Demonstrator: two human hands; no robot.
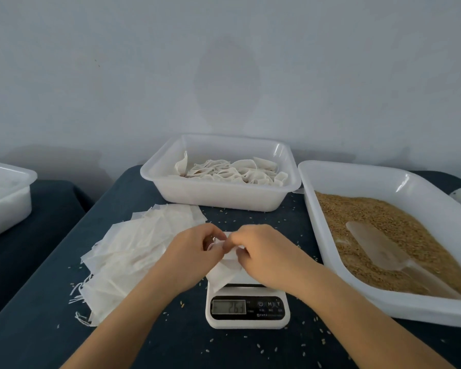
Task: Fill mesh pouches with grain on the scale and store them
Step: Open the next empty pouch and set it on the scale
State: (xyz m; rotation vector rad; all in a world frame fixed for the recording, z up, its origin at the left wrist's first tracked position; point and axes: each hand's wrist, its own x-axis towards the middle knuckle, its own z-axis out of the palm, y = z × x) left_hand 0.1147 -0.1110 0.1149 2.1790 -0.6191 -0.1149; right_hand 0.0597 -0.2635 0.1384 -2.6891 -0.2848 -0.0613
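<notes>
A white mesh pouch (225, 271) lies on the small white scale (246, 307), whose display reads 263. My left hand (194, 251) and my right hand (261, 250) meet over its top edge, both pinching the pouch's opening with curled fingers. A loose pile of empty pouches (133, 251) spreads over the dark cloth to the left. The big white tray (378, 302) on the right holds brown grain (399, 230) with a clear plastic scoop (378, 249) lying in it.
A white bin (221, 194) behind the scale holds several filled pouches (229, 170). Another white bin (6, 198) stands at the far left on a separate surface. Stray grains dot the dark tablecloth (171, 342). A wall rises close behind.
</notes>
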